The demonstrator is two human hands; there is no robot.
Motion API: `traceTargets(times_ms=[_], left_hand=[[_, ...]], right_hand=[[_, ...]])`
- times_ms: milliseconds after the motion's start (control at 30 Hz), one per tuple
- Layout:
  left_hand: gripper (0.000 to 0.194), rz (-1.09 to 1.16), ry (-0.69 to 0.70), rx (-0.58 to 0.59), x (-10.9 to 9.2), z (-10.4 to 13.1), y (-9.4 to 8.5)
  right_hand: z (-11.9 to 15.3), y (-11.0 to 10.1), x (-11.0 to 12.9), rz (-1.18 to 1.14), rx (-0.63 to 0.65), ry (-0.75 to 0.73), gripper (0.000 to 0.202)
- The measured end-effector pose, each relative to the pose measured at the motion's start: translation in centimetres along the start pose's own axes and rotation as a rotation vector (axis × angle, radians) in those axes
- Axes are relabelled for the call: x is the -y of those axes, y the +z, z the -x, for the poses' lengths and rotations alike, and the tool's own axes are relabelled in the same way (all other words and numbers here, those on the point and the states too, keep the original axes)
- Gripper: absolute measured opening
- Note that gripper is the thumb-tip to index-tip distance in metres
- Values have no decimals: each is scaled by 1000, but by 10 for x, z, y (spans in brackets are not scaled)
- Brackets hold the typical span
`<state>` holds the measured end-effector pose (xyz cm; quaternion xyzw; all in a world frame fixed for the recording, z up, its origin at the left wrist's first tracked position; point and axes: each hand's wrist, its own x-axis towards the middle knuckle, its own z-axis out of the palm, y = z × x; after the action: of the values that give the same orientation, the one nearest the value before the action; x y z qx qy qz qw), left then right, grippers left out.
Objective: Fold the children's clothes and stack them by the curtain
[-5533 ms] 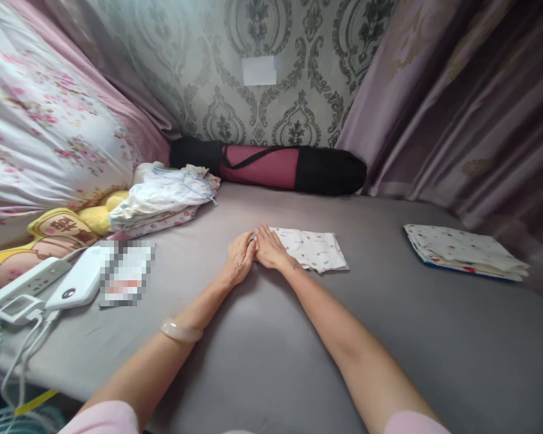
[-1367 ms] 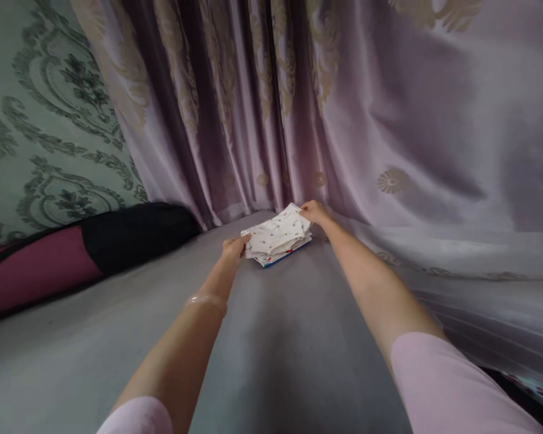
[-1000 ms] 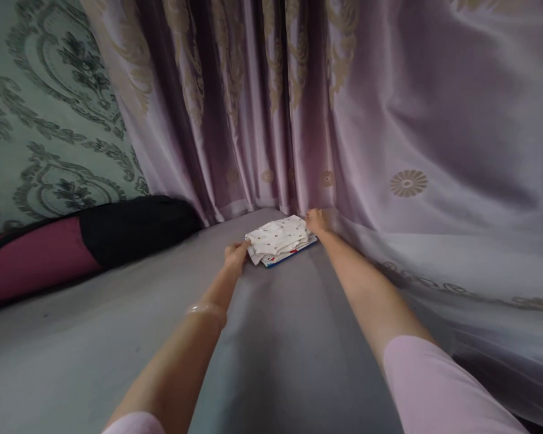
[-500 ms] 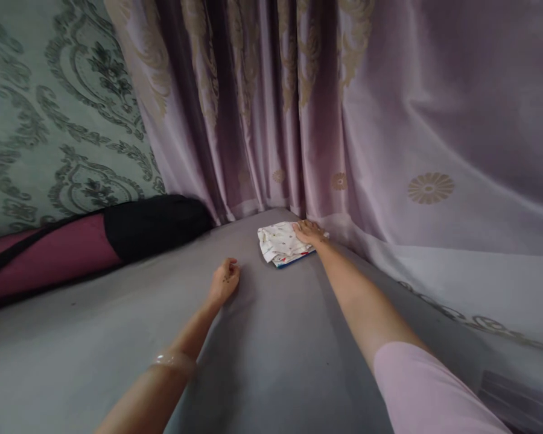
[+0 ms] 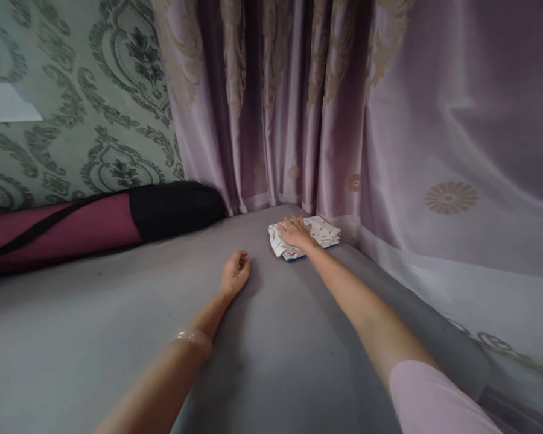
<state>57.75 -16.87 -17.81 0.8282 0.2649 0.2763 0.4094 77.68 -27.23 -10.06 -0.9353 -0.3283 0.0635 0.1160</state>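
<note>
A small stack of folded white printed cloth (image 5: 323, 230) lies near the far corner of the grey sheet (image 5: 271, 331), with a blue edge showing beneath. My right hand (image 5: 295, 231) rests flat on top of its left part, fingers spread. To the left and nearer to me, my left hand (image 5: 236, 271) sits on the sheet with its fingers curled in, apart from the cloth. Nothing shows in the curled fingers.
A long maroon and black bag (image 5: 176, 211) lies along the patterned green wall (image 5: 117, 120) at the left. Purple curtains (image 5: 289, 132) hang down to the far and right edges of the sheet. Something white (image 5: 9, 102) is at the upper left.
My right hand has moved from the right part of the cloth to its left part, fingers spread. The view has shifted left. My left hand stays curled on the sheet.
</note>
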Motion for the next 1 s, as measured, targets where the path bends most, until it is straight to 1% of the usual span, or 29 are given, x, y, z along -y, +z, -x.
traceTargets(times_ms=[100,267,367,433,533,567,633,733,800,900,967,1000], left_hand=[[21,-3,12,7,3,0,1],[22,15,38,7,7,0,1],[23,34,29,21,6,-1,0],[24,62,9,53,4,1,-4],[25,54,21,141,4,12,-21],[26,17,44,171,5,18,-30],[29,-101,120,226,13,34,-54],[31,-282,268,287,35,65,-101],[34,-376,321,283,55,88,-136],[38,-495,274,216,87,121,-188],[41,-555,224,161,105,141,-218],[43,-579,203,140,112,149,-230]], right_hand=[[5,15,16,10,5,49,67],[8,39,16,151,-76,45,74],[8,43,16,173,-72,56,75],[8,43,17,176,-68,61,73],[8,42,18,175,-59,66,72],[7,41,18,176,-53,68,72],[7,40,18,181,-36,71,73],[6,33,17,171,24,71,74],[5,25,15,142,83,60,77],[4,13,13,65,134,35,79],[7,8,12,22,113,33,78],[10,6,13,14,89,31,78]])
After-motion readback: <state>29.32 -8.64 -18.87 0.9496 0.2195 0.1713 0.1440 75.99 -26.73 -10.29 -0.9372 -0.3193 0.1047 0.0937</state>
